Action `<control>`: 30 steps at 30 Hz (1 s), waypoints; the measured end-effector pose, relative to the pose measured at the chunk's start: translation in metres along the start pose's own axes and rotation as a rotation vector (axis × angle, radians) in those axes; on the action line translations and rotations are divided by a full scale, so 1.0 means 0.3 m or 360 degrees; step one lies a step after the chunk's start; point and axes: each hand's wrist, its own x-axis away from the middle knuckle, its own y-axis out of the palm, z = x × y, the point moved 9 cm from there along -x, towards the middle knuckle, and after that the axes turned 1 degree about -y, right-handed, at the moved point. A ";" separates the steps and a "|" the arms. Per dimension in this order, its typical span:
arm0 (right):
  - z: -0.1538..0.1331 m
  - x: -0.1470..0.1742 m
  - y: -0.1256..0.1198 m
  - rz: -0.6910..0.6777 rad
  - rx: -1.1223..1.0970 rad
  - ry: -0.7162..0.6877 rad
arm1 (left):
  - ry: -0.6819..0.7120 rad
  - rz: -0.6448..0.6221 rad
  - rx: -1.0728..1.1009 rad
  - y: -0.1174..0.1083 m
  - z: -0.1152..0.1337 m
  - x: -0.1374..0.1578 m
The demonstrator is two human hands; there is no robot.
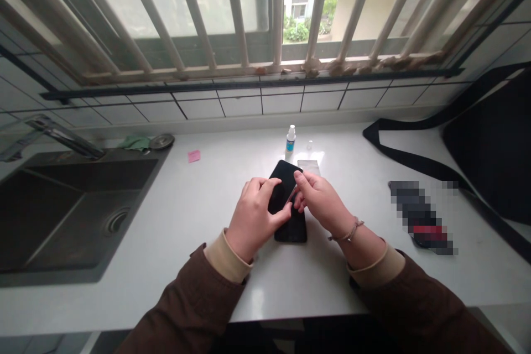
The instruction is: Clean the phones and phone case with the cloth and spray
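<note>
A black smartphone (286,177) lies flat on the white counter (199,199), screen up. My left hand (253,221) rests on its left side, fingertips and thumb pressing on the screen. My right hand (321,199) is over the phone's right edge and pinches something thin between thumb and forefinger at the glass, likely a clear film. A small white dropper bottle (291,140) with a blue label stands just beyond the phone. Beside it lies a clear rectangular sheet (309,166).
A dark sink (25,254) with a metal tap (62,135) fills the left. A green cloth (135,142), a round metal strainer (161,141) and a pink note (193,156) lie behind it. A black bag (493,149) with a strap and a blurred dark object (423,215) sit right.
</note>
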 end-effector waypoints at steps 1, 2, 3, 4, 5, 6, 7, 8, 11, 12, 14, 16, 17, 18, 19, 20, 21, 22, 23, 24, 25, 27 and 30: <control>-0.002 0.000 -0.003 0.0010 -0.0017 -0.0009 | -0.0009 -0.0012 0.0060 -0.002 -0.004 -0.002; -0.005 0.000 -0.007 0.0024 -0.0021 -0.0020 | -0.0031 -0.0030 0.0139 -0.004 -0.011 -0.005; -0.008 0.000 -0.014 0.0045 -0.0012 -0.0030 | -0.0073 -0.0052 0.0237 -0.004 -0.024 -0.008; -0.011 0.001 -0.021 0.0070 0.0000 -0.0037 | -0.0143 -0.0073 0.0358 -0.003 -0.042 -0.011; -0.013 0.002 -0.027 0.0090 0.0003 -0.0038 | -0.0239 -0.0084 0.0499 -0.001 -0.064 -0.013; -0.014 0.003 -0.030 0.0100 -0.0011 -0.0036 | -0.0352 -0.0079 0.0660 0.003 -0.089 -0.014; -0.015 0.004 -0.029 0.0091 -0.0044 -0.0031 | -0.0472 -0.0059 0.0836 0.007 -0.114 -0.012; -0.016 0.006 -0.022 0.0062 -0.0094 -0.0025 | -0.0588 -0.0033 0.1020 0.015 -0.138 -0.009; -0.023 0.019 0.025 -0.0144 -0.0203 -0.0002 | -0.0860 -0.0050 0.1491 0.059 -0.174 0.003; -0.025 0.025 0.045 -0.0235 -0.0193 0.0007 | -0.0917 -0.0097 0.1599 0.076 -0.174 0.007; -0.027 0.040 0.082 -0.0402 -0.0139 0.0025 | -0.0982 -0.0207 0.1760 0.104 -0.164 0.013; -0.028 0.052 0.102 -0.0498 -0.0094 0.0037 | -0.1001 -0.0286 0.1896 0.118 -0.150 0.017; -0.030 0.055 0.107 -0.0520 -0.0091 0.0041 | -0.1007 -0.0311 0.1963 0.121 -0.144 0.018; -0.033 0.058 0.108 -0.0529 -0.0104 0.0045 | -0.1017 -0.0326 0.2026 0.122 -0.140 0.019; -0.036 0.060 0.108 -0.0531 -0.0126 0.0050 | -0.1033 -0.0326 0.2083 0.122 -0.140 0.020; -0.039 0.062 0.108 -0.0530 -0.0154 0.0059 | -0.1053 -0.0316 0.2126 0.121 -0.142 0.022; -0.041 0.063 0.108 -0.0528 -0.0184 0.0071 | -0.1071 -0.0304 0.2152 0.119 -0.145 0.023; -0.043 0.064 0.108 -0.0524 -0.0209 0.0084 | -0.1085 -0.0292 0.2162 0.118 -0.149 0.024; -0.044 0.064 0.109 -0.0521 -0.0227 0.0098 | -0.1092 -0.0279 0.2156 0.118 -0.153 0.025; -0.043 0.065 0.110 -0.0516 -0.0236 0.0114 | -0.1090 -0.0268 0.2135 0.117 -0.156 0.025; -0.041 0.064 0.110 -0.0508 -0.0236 0.0130 | -0.1084 -0.0254 0.2104 0.117 -0.159 0.025; -0.036 0.061 0.107 -0.0484 -0.0223 0.0147 | -0.1062 -0.0212 0.2040 0.115 -0.165 0.023; -0.027 0.055 0.099 -0.0464 -0.0132 0.0129 | -0.1020 -0.0053 0.1971 0.100 -0.186 0.014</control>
